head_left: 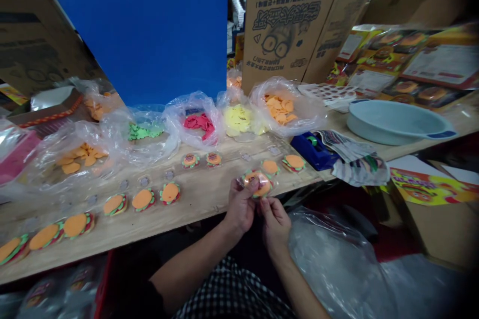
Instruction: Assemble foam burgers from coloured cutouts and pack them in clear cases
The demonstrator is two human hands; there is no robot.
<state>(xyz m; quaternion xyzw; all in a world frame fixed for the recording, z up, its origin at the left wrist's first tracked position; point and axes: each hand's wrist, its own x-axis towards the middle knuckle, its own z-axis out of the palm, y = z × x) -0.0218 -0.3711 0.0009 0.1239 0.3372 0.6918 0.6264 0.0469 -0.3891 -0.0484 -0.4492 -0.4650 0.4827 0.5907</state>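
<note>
Pinching with both hands, I clamp a clear packet [258,184] holding an orange-topped foam burger, my left hand [241,207] and right hand [275,224] closed on it and nearly touching each other. The packet sits just above the front edge of the wooden board [157,209], so my wrists have the open drop below that edge to move in.

Far left along that edge, foam burgers [45,237] lie in a line close to the lip, with more [142,199] further along and small clear discs [144,181] just behind them. Behind those, loose plastic bags hold orange [77,158], green [144,132], red [198,124], yellow [237,119] and orange [280,109] foam pieces along the back of the board.

One foam burger [270,167] sits just behind the packet, another [294,162] beside it, close to the board's right end. Further right are a blue dispenser [312,152] and a pale blue basin [396,122] near the far edge. Below the edge, a plastic sheet [329,259] bunches just beside my right forearm [295,279].
</note>
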